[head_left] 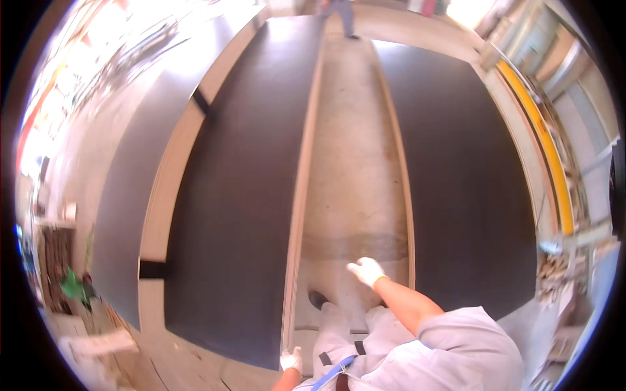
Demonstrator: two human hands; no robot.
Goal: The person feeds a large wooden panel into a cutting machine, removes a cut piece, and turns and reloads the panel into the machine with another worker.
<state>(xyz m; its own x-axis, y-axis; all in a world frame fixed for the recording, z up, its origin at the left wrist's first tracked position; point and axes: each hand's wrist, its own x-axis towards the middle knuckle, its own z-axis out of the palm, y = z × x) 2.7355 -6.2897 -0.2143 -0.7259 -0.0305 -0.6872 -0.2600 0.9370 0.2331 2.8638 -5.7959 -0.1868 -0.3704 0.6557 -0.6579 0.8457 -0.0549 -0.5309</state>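
My gloved left hand [291,358] grips the pale near edge of a long dark board [237,195] on the left, at the bottom of the view. My gloved right hand [365,270] is in the air over the bare floor strip [345,163] between two dark panels, fingers loosely apart and holding nothing. The right-hand dark board [468,182] has a pale edge facing that gap. Farther left, another dark board [127,215] lies on a pale stack with black cross pieces [156,270].
A person's legs [343,19] stand beyond the boards. Long yellow material [536,124] and offcuts [554,267] line the right side. A green object [73,285] and dark stacked pieces [55,260] lie at left. My legs and shoe [317,298] are below me in the gap.
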